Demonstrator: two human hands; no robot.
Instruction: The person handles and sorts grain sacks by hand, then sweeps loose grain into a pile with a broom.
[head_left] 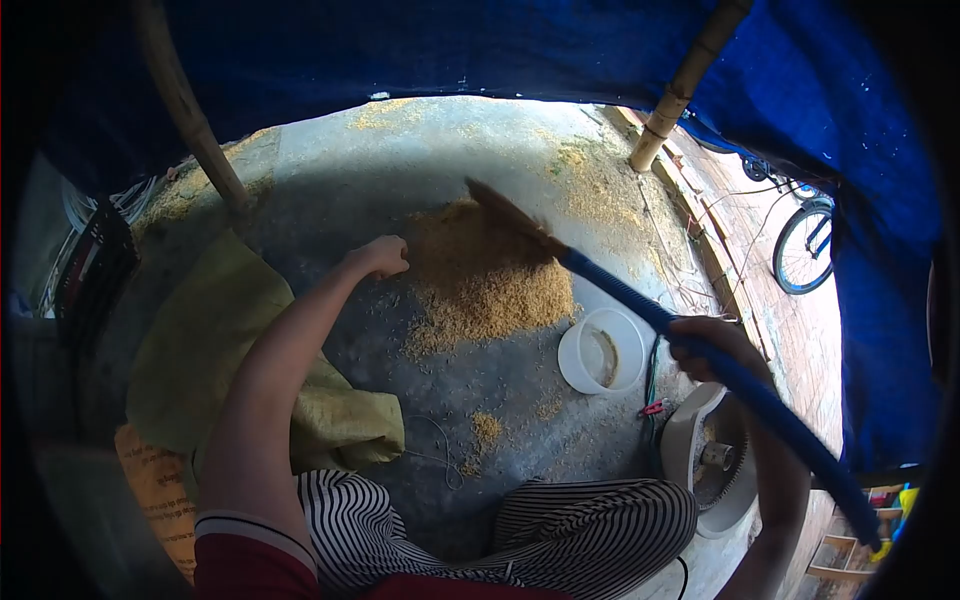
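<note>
My right hand (715, 345) is wrapped round the blue handle of a broom (640, 305). The broom's brown head (510, 218) lies over the upper part of a pile of golden grain (500, 300) on the grey floor. To the left of the pile, my left hand (387, 257) hangs with its fingers curled in; what they hold, if anything, is too small to make out. A round whitish tub (602, 351) stands just right of the pile. Small grain patches (487, 428) lie nearer my knees.
An olive sack (215, 350) spreads at the left, above an orange printed bag (160, 490). A white round machine (710, 455) stands at the right near my knee. Bamboo poles (680, 90) hold up a blue tarp (420, 50). A bicycle wheel (803, 247) shows outside.
</note>
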